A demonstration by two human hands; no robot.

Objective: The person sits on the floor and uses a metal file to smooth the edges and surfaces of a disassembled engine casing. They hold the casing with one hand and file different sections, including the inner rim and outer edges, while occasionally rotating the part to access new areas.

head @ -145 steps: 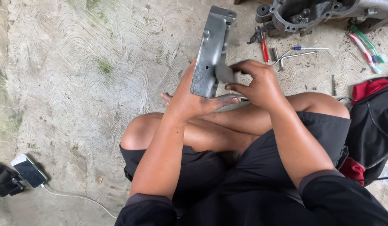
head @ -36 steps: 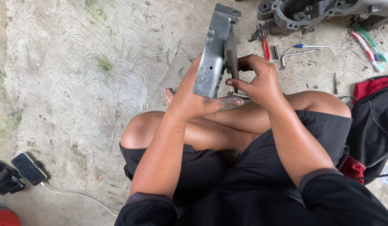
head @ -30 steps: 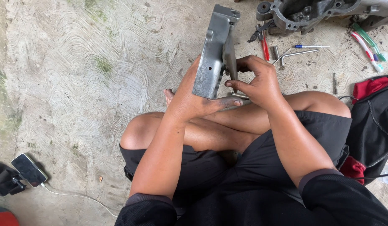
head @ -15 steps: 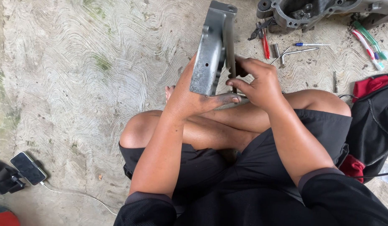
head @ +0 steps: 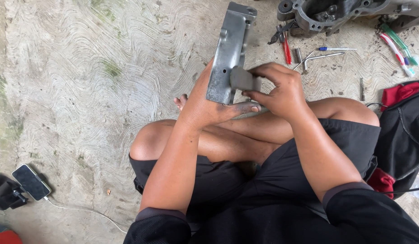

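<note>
I sit cross-legged on a concrete floor. My left hand (head: 209,106) grips the lower end of a long grey cast metal bracket (head: 229,49) and holds it upright over my legs. My right hand (head: 279,88) pinches a small dark grey pad (head: 243,79) and presses it flat against the bracket's lower face. The thumb of the left hand is smeared dark and lies under the bracket's bottom edge.
A grey engine casing (head: 336,11) lies at the top right, with red-handled pliers (head: 285,43), a bent metal wrench (head: 320,58), a small blue-handled screwdriver (head: 336,49) and toothbrushes (head: 397,47) beside it. A black bag (head: 406,131) with red cloth is at the right. A phone (head: 30,182) on a cable lies bottom left.
The right hand has turned the dark pad from edge-on beside the bracket to flat against its face. The bracket stayed upright in the left hand with small shifts.
</note>
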